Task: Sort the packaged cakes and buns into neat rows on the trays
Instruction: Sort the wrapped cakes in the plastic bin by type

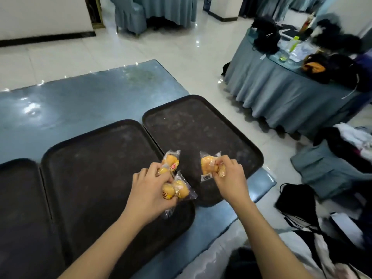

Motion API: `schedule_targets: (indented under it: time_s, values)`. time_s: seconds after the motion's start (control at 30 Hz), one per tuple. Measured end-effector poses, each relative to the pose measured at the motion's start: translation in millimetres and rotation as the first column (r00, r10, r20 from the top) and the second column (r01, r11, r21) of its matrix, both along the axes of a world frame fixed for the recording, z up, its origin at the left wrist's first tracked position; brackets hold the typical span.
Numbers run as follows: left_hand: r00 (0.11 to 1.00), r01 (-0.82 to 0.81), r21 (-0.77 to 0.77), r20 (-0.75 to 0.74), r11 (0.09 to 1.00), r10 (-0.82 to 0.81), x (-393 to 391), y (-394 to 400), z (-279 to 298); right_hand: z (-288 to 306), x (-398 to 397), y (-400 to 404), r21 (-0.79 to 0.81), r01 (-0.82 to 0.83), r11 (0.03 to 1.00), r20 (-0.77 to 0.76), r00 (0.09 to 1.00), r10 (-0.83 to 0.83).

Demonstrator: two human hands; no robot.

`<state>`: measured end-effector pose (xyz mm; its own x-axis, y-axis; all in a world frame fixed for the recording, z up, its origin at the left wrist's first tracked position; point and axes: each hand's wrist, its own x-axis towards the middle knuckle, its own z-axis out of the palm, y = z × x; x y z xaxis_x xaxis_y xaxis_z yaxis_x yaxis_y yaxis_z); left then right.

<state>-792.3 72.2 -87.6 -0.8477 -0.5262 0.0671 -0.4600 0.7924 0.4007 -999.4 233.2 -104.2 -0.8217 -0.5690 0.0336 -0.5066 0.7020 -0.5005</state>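
We hold wrapped yellow cakes in both hands above three dark trays set side by side on a blue table (pixel 80 97). Left hand (pixel 150 190): fingers curled tight round a bunch of packets, several at once; we cannot count them for certain. One packet (pixel 172 163) with red print sticks up past the fingertips, over the seam between the middle tray (pixel 90 158) and the right tray (pixel 201 121); another packet (pixel 181 189), showing two round cakes through clear wrap, juts out to the right of the palm over the middle tray's right rim. Right hand (pixel 229 176): fingers and thumb pinched on one clear packet (pixel 208 167), barcode label at its lower corner, the packet hanging to the left of the knuckles above the near part of the right tray. None of the packets touches a tray, as far as we can tell. The two hands are near each other but apart. Left tray (pixel 18 198): only partly in view at the frame's edge. Surroundings: a round table (pixel 281 93) with a blue-grey skirted cloth at right, carrying dark bags and a green bottle (pixel 293 43); a covered chair (pixel 130 17) in the same cloth at the back; more bags and clothing on the pale tiled floor (pixel 161 49) at lower right.
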Motion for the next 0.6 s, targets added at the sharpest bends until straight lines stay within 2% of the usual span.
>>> schedule_targets:
  time_s: [0.13, 0.27, 0.47, 0.6]
  values:
    - [0.995, 0.076, 0.055, 0.059, 0.996, -0.079, -66.1, 11.9, -16.7, -13.7, -49.5, 16.0, 0.102, 0.035, 0.994, -0.052, 0.998, -0.030]
    - [0.990, 0.069, 0.118, 0.110, 0.991, -0.082, -122.8, 29.4, -33.9, -27.3, -94.7, 27.9, 0.193, 0.016, 0.981, -0.125, 0.992, 0.009]
    - [0.973, -0.053, 0.139, 0.230, 0.989, 0.020, -186.7, 50.1, -71.1, -58.7, -160.1, 25.8, 0.255, -0.142, 0.956, -0.161, 0.969, 0.187]
    - [0.952, -0.165, 0.039, 0.266, 0.985, 0.149, -207.7, 55.0, -86.5, -76.1, -191.4, 15.3, 0.279, -0.217, 0.935, -0.255, 0.922, 0.290]
